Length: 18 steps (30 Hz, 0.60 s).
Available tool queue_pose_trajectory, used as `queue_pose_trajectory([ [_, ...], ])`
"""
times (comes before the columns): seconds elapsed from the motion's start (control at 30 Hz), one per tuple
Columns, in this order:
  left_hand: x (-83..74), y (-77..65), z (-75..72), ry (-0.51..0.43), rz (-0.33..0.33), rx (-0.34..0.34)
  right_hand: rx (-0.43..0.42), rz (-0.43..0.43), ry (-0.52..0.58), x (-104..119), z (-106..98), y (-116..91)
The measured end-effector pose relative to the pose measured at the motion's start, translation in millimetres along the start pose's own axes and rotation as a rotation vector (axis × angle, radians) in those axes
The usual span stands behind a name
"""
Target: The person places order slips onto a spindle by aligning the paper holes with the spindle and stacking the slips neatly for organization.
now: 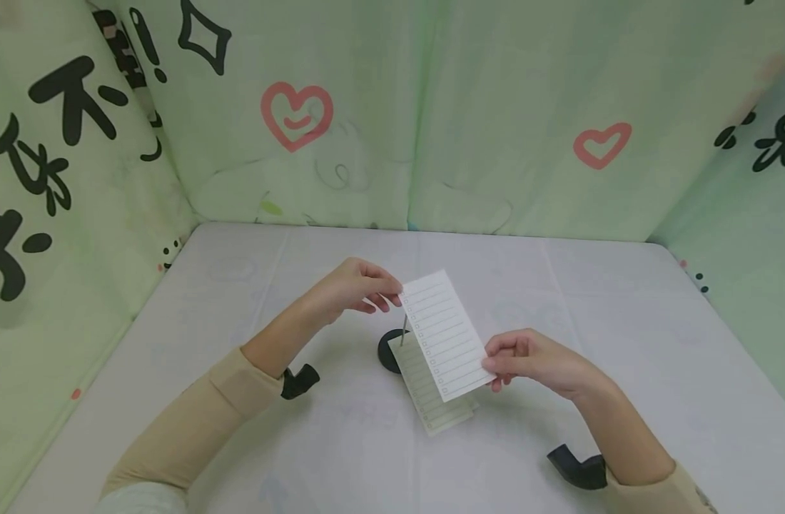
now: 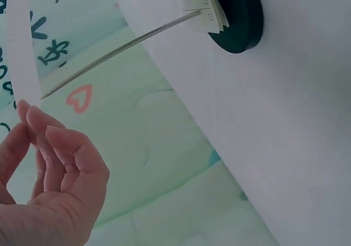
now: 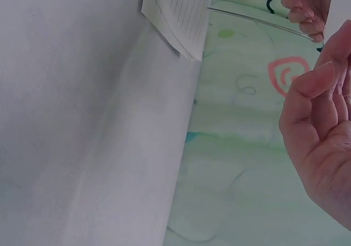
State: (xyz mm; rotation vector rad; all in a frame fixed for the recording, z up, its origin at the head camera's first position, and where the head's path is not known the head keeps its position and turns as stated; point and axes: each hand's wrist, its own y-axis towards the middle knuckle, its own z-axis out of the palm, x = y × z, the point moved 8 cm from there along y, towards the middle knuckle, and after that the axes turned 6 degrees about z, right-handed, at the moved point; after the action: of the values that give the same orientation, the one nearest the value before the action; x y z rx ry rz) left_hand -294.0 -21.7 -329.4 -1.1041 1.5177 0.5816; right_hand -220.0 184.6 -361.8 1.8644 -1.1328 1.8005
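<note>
A lined paper sheet [image 1: 447, 339] with small checkboxes down one side is held up, tilted, between both hands. My left hand [image 1: 359, 287] pinches its upper left corner, and my right hand [image 1: 542, 363] pinches its lower right corner. Beneath it stands a paper spike with a round black base [image 1: 386, 353] and a thin metal rod [image 2: 118, 50]. In the left wrist view the rod's pointed tip is close by the held sheet's edge; whether they touch I cannot tell. Several similar sheets [image 1: 424, 400] lie low on the rod, against the base, partly hidden by the held one.
A white cloth [image 1: 341, 442] covers the table. Patterned green curtains [image 1: 495, 107] surround it at the back and sides. Black curved wrist pieces [image 1: 300, 382] stick out from both wrists.
</note>
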Motion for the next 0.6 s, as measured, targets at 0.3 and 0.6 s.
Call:
queue_pose_trajectory([
  [0.3,5.8,4.6,2.4,0.001,0.006,0.02,0.012,0.016,0.011,-8,0,5],
  [0.6,11.8,6.6,4.0,-0.003,-0.009,0.025,0.005,0.064,0.011,-17,-1,10],
])
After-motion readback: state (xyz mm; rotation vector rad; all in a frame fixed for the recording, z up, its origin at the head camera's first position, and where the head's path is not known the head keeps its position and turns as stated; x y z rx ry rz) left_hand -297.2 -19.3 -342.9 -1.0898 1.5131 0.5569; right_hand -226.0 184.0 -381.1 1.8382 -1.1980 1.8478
